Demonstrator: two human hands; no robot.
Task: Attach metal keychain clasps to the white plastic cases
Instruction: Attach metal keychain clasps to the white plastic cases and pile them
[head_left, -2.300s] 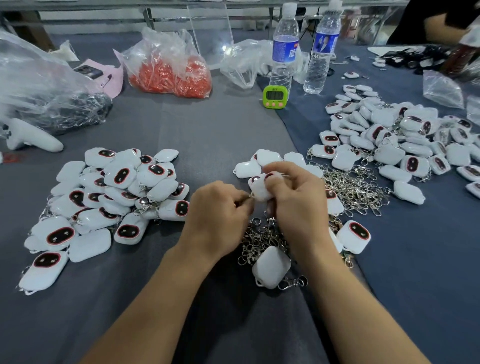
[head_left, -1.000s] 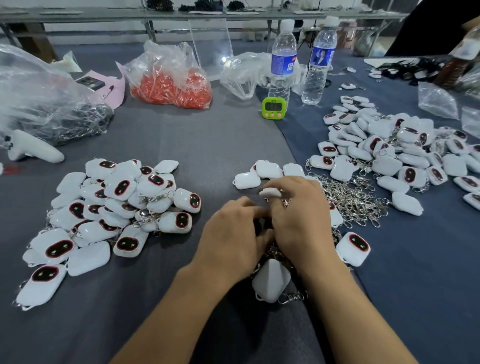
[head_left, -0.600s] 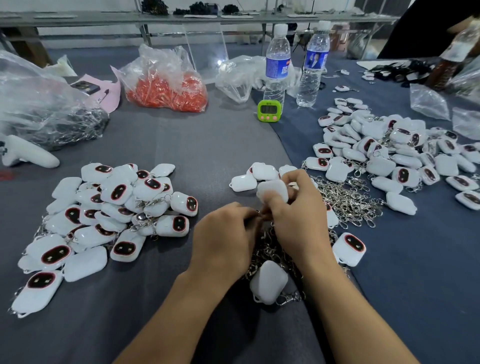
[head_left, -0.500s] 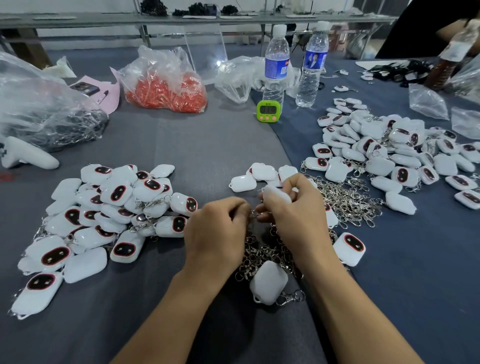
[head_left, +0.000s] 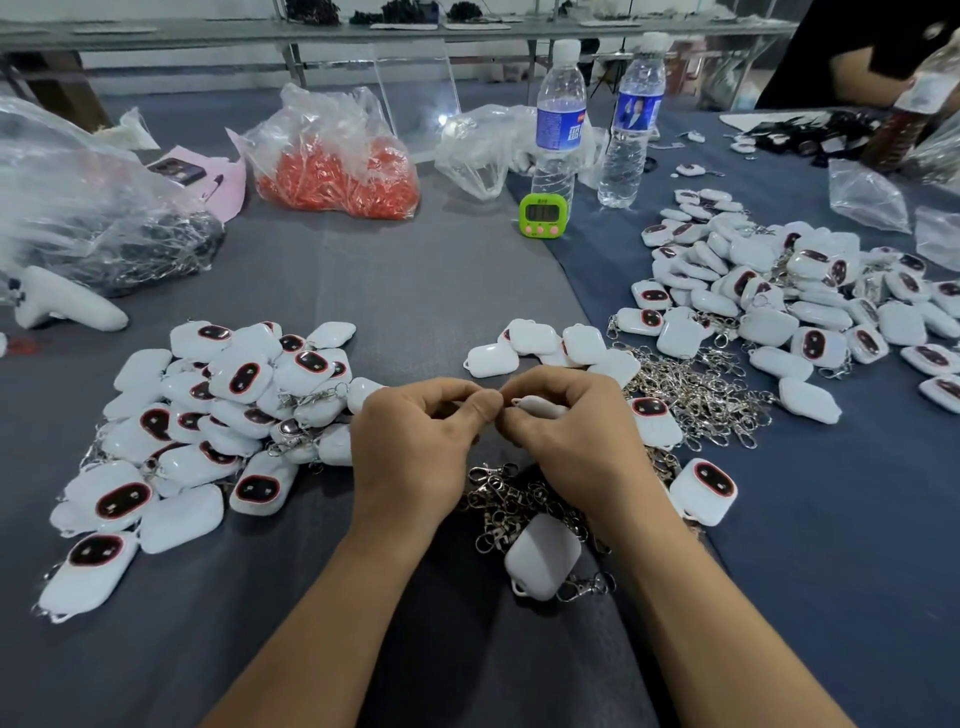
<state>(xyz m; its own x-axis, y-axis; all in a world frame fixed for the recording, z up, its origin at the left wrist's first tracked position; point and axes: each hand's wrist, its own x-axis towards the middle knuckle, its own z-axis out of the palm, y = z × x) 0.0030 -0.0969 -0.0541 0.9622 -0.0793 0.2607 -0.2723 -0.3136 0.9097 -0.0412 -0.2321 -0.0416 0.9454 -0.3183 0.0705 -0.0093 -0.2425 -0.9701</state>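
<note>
My right hand (head_left: 571, 441) grips a white plastic case (head_left: 543, 407) edge-on above the table. Thumb and forefinger of my left hand (head_left: 415, 441) pinch together right at the case's left tip; what they pinch, apparently a metal clasp, is mostly hidden by the fingers. Under both hands lies a heap of loose metal clasps (head_left: 506, 501), and more clasps (head_left: 696, 395) spread to the right. One white case (head_left: 543, 564) with a clasp on it lies near my right wrist.
A pile of cases with clasps (head_left: 208, 415) sits to the left, a few plain cases (head_left: 540, 345) lie beyond my hands, and a large pile (head_left: 779, 296) is at the right. At the back stand a green timer (head_left: 540, 215), two water bottles (head_left: 558, 119) and plastic bags (head_left: 337, 156).
Both hands dipped to the clasp heap, then rose and closed together. The white case now lies edge-on in my right hand, with my left fingertips meeting its tip.
</note>
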